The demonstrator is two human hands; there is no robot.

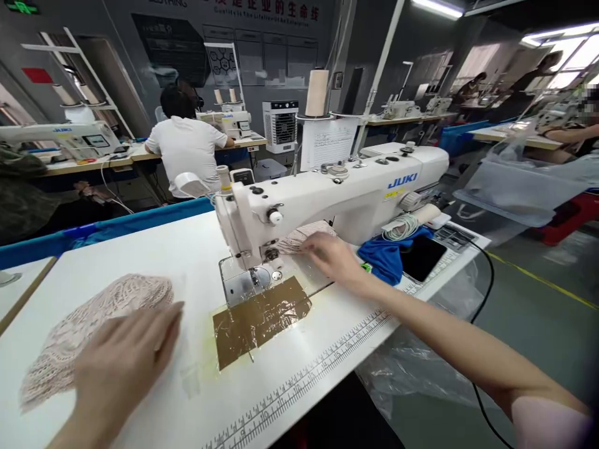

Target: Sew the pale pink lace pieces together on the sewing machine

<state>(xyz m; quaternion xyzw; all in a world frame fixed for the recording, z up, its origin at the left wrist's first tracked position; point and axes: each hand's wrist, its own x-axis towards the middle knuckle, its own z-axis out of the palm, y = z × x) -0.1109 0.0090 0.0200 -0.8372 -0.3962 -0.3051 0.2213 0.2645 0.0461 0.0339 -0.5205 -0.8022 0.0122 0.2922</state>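
My left hand [124, 362] lies flat, fingers stretched out, over the near side of a pale pink lace piece [112, 302] on the left of the white sewing table [182, 390]. My right hand [334, 255] reaches under the arm of the white sewing machine [346, 193]. Its fingers are bent and closed at the edge of a second pale lace piece [302, 238], which lies behind the needle area. Between my hands are the metal needle plate [243, 287] and a brown taped patch [262, 321]. The fingertips of my right hand are slightly blurred.
Right of the machine lie a blue cloth [386, 255], a black phone [423, 257] and a coil of pale cord [401, 226]. A ruler strip [299, 390] runs along the front edge. A thread cone [317, 93] stands behind. A person in white [185, 146] sits further back.
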